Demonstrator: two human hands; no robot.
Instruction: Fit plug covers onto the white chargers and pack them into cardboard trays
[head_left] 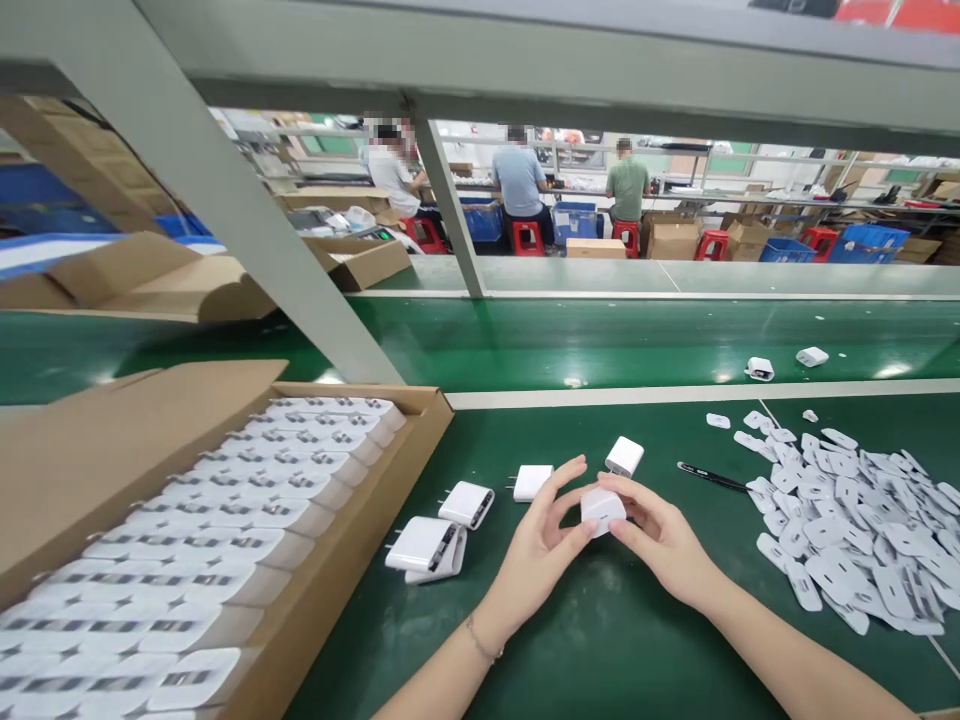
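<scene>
Between my left hand (536, 545) and my right hand (660, 530) is a white charger (602, 508), its end face with a small slot turned toward me. Fingers and thumbs of both hands press on it from the two sides. Just beyond my hands lies another white charger (625, 456). Left of my left hand, a charger with prongs (531, 482) rests on the green table, and an open-ended charger (466, 504) is beside it. Nearer me, one more charger (421, 543) leans on others, partly hidden.
At left stands a cardboard box (360, 560) with rows of white charger housings (247, 515). A heap of white cover plates (847, 530) spreads at right, with a black pen (712, 476) touching its edge. A slanted metal post (285, 220) rises behind the box. Several people sit in the background.
</scene>
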